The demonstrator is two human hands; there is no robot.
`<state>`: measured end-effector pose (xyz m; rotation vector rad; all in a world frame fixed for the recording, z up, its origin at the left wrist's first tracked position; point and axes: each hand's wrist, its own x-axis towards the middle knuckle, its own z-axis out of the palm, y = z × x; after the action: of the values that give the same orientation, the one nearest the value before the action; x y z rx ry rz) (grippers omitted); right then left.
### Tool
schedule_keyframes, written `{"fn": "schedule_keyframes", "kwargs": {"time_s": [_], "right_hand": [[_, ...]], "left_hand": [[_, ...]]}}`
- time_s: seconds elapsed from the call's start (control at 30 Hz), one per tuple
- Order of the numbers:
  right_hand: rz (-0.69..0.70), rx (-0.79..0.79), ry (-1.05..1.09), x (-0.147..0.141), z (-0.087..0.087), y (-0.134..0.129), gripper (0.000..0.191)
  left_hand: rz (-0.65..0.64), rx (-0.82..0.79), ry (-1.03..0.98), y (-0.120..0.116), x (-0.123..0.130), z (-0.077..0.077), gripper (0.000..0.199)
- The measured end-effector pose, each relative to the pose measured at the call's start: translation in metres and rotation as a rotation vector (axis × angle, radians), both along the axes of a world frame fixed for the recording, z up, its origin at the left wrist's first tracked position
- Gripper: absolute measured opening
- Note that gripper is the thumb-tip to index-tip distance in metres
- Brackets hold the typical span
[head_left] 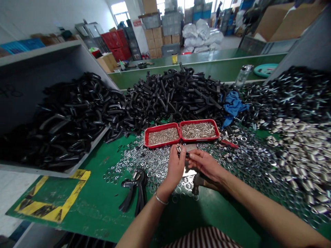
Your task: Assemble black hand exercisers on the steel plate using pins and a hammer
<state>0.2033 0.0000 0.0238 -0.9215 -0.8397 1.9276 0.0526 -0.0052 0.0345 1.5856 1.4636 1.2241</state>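
Note:
My left hand (pixel 176 165) holds a small silver cylinder (pixel 179 148) with a black part between thumb and fingers. Close on its right, my right hand (pixel 203 162) pinches the black part (pixel 186 155) from the other side. Both hands are over a metal plate (pixel 190 169), just in front of two red trays (pixel 162 143) of small metal pins. A hammer (pixel 198 182) lies below my right hand, partly under the forearm. Left of my left wrist rests a black curved tool-like piece (pixel 141 193) with a silver spring-like part.
Metal rings (pixel 152 162) spread over the green table (pixel 98 213). Black parts (pixel 165 93) are heaped behind the trays and in a grey bin (pixel 97 141) at left. Silver cylinders (pixel 305 151) pile up at right. A blue cloth (pixel 234 105) and red-handled tool (pixel 229 144) lie nearby.

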Motion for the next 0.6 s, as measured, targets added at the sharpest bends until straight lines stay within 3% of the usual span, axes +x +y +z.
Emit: {"fn": "schedule_keyframes", "kwargs": {"time_s": [0.17,0.3,0.4,0.47,0.5,0.53,0.6], "right_hand": [[-0.024,0.206,-0.205,0.011,0.006,-0.003,0.031],[0.047,0.038,0.046,0.007,0.003,-0.016,0.034],[0.233,-0.012,0.027,0.018,0.002,-0.017,0.040],[0.311,0.126,-0.277,0.045,0.007,-0.008,0.038],[0.283,0.237,-0.508,0.065,0.010,0.001,0.035],[0.202,0.362,-0.760,0.088,0.013,0.013,0.031],[-0.129,0.534,-1.267,0.142,0.017,0.044,0.020]], "left_hand": [[-0.053,0.040,0.022,-0.005,-0.001,0.002,0.021],[-0.302,0.254,0.139,-0.002,-0.009,0.002,0.014],[-0.391,0.189,0.166,0.003,-0.009,-0.001,0.016],[-0.273,0.042,0.054,0.007,-0.006,-0.001,0.024],[-0.180,-0.030,-0.045,0.009,-0.004,-0.001,0.027],[-0.081,-0.092,-0.163,0.011,-0.003,-0.001,0.030],[0.078,-0.171,-0.404,0.017,-0.002,-0.002,0.035]]}}
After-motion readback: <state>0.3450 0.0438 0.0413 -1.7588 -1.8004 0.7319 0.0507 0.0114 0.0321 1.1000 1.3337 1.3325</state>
